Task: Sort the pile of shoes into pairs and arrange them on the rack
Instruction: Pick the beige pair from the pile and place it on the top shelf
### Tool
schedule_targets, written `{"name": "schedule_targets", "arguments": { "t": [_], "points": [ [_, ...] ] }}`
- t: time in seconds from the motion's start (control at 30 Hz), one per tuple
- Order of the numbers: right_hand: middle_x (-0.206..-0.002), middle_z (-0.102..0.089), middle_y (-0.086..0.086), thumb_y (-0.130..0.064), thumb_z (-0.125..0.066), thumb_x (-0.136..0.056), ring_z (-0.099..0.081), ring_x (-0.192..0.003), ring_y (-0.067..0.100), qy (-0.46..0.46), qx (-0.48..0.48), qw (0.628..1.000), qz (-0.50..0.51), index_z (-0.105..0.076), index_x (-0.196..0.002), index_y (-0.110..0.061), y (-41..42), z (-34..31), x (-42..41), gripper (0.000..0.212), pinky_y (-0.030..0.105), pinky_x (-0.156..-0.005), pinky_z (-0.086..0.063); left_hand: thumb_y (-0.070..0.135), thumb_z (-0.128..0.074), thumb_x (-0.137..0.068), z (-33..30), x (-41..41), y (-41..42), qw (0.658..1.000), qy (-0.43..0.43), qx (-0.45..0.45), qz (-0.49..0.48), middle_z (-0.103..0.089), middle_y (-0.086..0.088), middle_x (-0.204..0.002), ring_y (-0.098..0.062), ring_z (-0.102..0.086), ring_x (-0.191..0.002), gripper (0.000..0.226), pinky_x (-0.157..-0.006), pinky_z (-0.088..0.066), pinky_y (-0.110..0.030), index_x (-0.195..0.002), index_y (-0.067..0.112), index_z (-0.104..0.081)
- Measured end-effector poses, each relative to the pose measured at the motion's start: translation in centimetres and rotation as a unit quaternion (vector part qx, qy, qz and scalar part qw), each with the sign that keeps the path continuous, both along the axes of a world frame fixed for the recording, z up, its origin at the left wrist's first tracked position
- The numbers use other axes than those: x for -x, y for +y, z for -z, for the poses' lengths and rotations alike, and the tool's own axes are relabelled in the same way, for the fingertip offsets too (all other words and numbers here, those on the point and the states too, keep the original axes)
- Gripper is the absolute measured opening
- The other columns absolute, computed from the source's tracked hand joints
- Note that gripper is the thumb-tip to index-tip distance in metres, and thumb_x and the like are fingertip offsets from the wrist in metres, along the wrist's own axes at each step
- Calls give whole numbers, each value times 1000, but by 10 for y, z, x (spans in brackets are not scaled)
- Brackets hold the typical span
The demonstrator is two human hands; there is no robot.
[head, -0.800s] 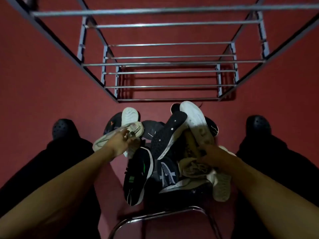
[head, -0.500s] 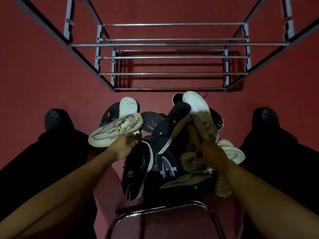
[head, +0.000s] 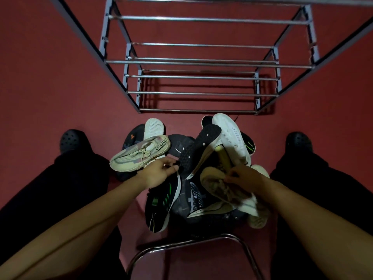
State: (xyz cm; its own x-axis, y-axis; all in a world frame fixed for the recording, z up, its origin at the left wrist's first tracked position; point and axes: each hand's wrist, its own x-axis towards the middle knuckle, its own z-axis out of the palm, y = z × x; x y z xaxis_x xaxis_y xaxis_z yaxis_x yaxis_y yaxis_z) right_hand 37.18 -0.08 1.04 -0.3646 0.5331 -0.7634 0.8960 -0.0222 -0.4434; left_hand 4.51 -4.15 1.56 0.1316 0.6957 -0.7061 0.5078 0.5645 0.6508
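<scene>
A pile of shoes lies on the red floor between my legs. My left hand (head: 159, 173) grips a beige knit sneaker (head: 139, 153) by its side and holds it up at the pile's left. My right hand (head: 241, 175) is closed on a matching beige sneaker (head: 220, 188), lifted and blurred over the pile's right part. Under them lie a black sneaker with green stripes (head: 161, 203), a dark shoe turned sole up (head: 198, 150) and a white shoe sole up (head: 232, 138). The metal shoe rack (head: 197, 62) stands just beyond the pile with nothing on its bars.
My two black clogs (head: 69, 140) (head: 298, 142) and dark trouser legs flank the pile. A chrome chair-frame tube (head: 187, 242) curves across the floor below the shoes. Red floor surrounds the rack on both sides.
My right hand has pulled the second beige sneaker up out of the pile. My left hand has raised its beige sneaker a little. The view has shifted slightly toward the rack.
</scene>
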Motion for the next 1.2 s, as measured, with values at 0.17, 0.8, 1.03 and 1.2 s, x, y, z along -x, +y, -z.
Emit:
{"name": "schedule_targets", "arguments": {
  "t": [0.17, 0.8, 1.03, 1.2],
  "points": [
    [-86, -69, -14, -45, -61, -91, -64, -78, 2, 60, -5, 998, -20, -72, -90, -32, 10, -31, 52, 17, 20, -70, -44, 44, -79, -84, -22, -4, 1, 976, -37, -99, 188, -58, 4, -138, -11, -54, -129, 75, -110, -42, -29, -147, 22, -45],
    [-128, -62, 1, -51, -78, -74, -59, -116, 16, 150, -93, 980, 90, -54, -135, -20, -7, -57, 175, 73, 28, -91, -47, 51, -69, -90, -33, 27, -7, 956, -165, 88, -228, -60, -8, -71, -17, -59, -60, 45, -51, -51, -22, -83, 8, -58],
    [-100, -51, -10, -48, -79, -66, -51, -94, 15, 119, -121, 984, 56, -53, -99, -27, 5, -42, 169, 47, 29, -71, -43, 25, -62, -100, -24, 24, -2, 907, -270, 154, -285, -77, -13, -95, -20, -76, -86, 22, -88, -62, -34, -97, 5, -70],
    [-88, -51, -12, -35, -85, -70, -52, -77, 6, 113, -172, 977, 63, -60, -85, -23, 13, -32, 151, 31, 16, -61, -37, 6, -56, -101, -10, 15, 3, 897, -298, 152, -289, -67, -5, -79, -8, -59, -59, 16, -66, -58, -20, -115, 2, -63]
  ]
}}
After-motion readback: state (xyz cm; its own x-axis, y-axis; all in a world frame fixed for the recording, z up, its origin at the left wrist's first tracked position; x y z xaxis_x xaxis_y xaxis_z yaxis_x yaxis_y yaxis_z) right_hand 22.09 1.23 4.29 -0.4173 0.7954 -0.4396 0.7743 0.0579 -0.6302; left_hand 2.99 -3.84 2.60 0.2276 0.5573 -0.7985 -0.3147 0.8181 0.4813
